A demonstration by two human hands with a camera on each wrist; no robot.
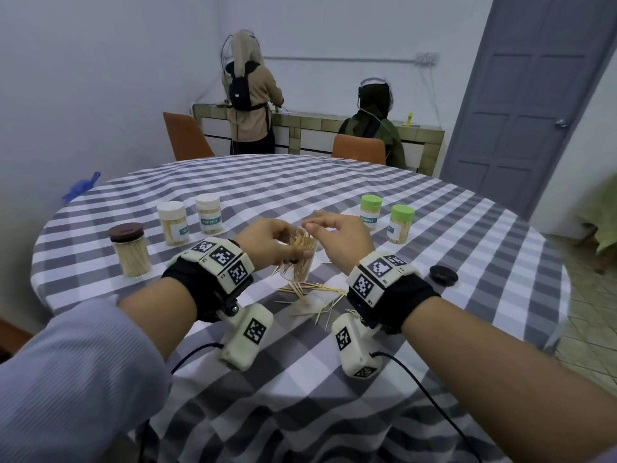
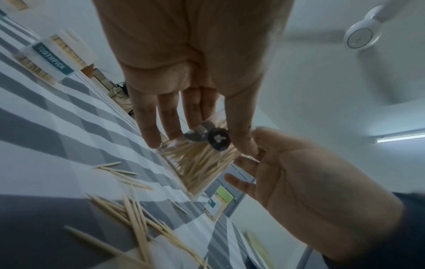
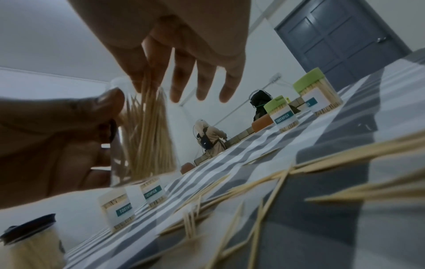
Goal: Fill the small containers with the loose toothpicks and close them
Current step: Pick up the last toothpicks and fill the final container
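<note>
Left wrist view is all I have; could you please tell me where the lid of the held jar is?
Observer: The dark lid lies on the table, to the right of the right hand.
Operator: Is that hand holding anything?
Observer: Yes, it pinches toothpicks standing in the open jar that the left hand grips.
Operator: Is any jar already closed?
Observer: A full brown-lidded jar stands at the far left.
</note>
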